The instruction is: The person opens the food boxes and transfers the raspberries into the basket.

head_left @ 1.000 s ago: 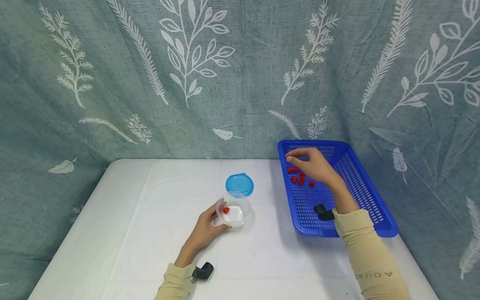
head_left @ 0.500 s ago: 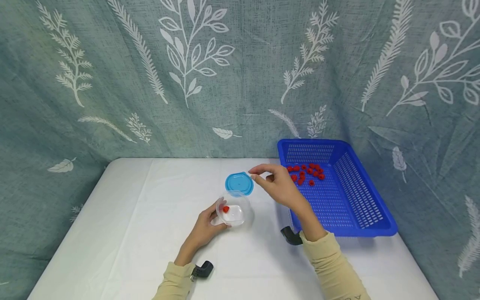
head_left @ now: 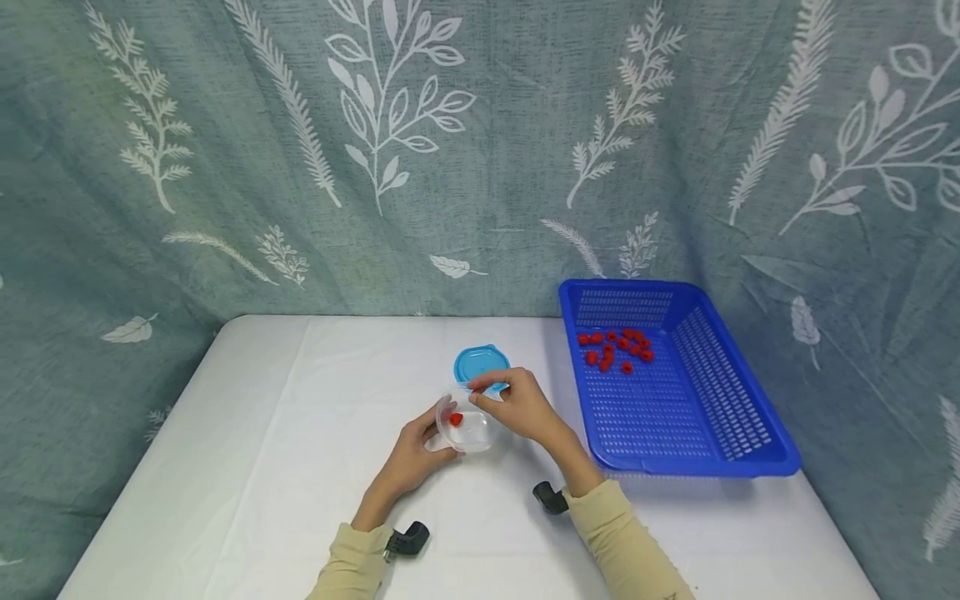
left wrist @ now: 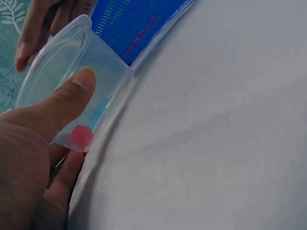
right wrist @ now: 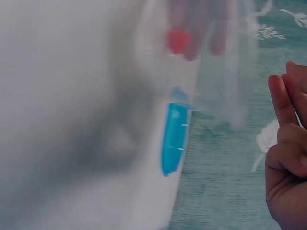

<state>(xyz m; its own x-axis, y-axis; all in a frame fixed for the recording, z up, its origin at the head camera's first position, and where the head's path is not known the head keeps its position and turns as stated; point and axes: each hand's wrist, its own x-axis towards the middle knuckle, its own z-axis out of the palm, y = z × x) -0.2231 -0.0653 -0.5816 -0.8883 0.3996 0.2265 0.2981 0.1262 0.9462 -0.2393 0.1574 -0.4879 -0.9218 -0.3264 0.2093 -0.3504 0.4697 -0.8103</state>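
A clear round plastic tub [head_left: 474, 433] is tilted in my left hand [head_left: 412, 458], which grips its side. In the left wrist view the thumb lies along the tub's outside, with fingers beneath. One red raspberry [left wrist: 81, 136] rests low inside the tub. My right hand [head_left: 522, 407] is over the tub's right rim, its thumb and forefinger tips close together. In the right wrist view the hand [right wrist: 290, 143] shows no item between the fingertips; whether a small one is hidden there, I cannot tell. The blue lid [head_left: 478, 362] lies just behind the tub.
At the right of the white-covered table [head_left: 315, 392] stands a blue perforated basket [head_left: 675, 425]. Several raspberries [head_left: 622, 343] lie in its far left part. A green leaf-patterned cloth [head_left: 495, 150] hangs behind the table.
My right hand has moved left from above the basket, past the lid, to the tub's rim. My left hand and the tub have stayed in place.
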